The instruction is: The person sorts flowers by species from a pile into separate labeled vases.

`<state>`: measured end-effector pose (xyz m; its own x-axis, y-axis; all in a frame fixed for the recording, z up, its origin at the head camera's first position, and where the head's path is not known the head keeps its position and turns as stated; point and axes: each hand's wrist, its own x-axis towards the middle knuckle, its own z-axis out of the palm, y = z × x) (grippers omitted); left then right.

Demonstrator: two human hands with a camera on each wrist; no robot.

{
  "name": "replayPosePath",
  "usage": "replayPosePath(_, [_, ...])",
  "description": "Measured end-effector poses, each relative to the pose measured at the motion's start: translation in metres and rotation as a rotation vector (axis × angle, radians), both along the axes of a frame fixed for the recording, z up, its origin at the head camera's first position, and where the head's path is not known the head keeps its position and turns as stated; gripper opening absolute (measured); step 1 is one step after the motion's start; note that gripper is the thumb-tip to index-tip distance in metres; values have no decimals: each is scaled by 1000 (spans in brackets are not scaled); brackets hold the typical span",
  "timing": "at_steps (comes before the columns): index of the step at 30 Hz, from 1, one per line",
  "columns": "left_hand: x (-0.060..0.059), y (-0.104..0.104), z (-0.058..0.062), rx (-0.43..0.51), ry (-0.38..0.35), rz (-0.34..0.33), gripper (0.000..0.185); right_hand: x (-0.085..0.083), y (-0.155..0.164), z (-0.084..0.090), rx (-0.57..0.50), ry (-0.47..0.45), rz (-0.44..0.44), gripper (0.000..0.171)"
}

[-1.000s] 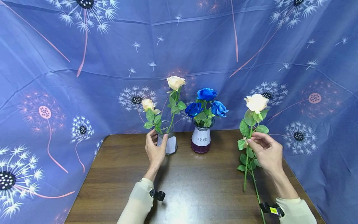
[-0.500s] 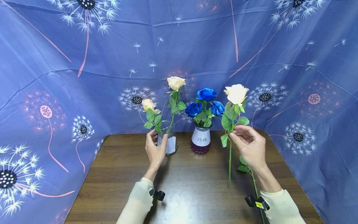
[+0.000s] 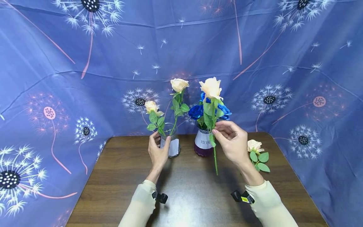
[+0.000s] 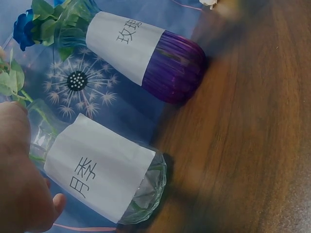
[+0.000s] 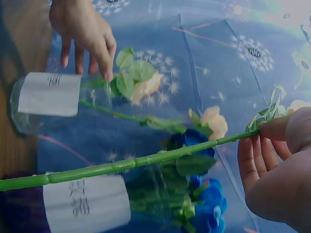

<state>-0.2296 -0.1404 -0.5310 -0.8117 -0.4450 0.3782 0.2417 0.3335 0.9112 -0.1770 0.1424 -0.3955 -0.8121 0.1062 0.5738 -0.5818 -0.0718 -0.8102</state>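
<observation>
Right hand [image 3: 233,143] pinches the stem of a cream rose [image 3: 211,88] between thumb and fingertips [image 5: 272,127], other fingers curled loosely under. Rose is held upright in the air, bloom above the hand, stem end hanging free over the table [image 3: 193,189]. It sits in front of the purple vase [image 3: 203,143], which holds blue roses [image 3: 195,111], partly hiding them. In the right wrist view the stem [image 5: 121,166] crosses that vase without touching it, as far as can be told.

Left hand [image 3: 158,152] grips the clear vase [image 3: 171,145]: thumb on the near left side, fingers wrapped round the front by the white label [image 4: 99,167]. Clear vase stands on the table just left of the purple vase, apart from it, with two cream roses [image 3: 179,84] inside.

Another cream rose [image 3: 254,146] lies flat on the table right of the right hand, near the back edge. Both wrists wear clip-on cameras over cream sleeves [image 3: 140,205]. Blue dandelion-print cloth [image 3: 85,63] hangs behind and at both sides.
</observation>
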Motion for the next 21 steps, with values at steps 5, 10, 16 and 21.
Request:
replayPosePath(5, [1, 0, 0, 1, 8, -7, 62, -4, -18, 8, 20, 17, 22, 27])
replayPosePath(10, [1, 0, 0, -1, 6, -2, 61, -14, -35, 17, 9, 60, 44, 27])
replayPosePath(16, [1, 0, 0, 7, -4, -4, 61, -32, -56, 26, -22, 112, 55, 26])
replayPosePath(21, [1, 0, 1, 15, -5, -9, 61, -47, -73, 33, -10, 139, 52, 23])
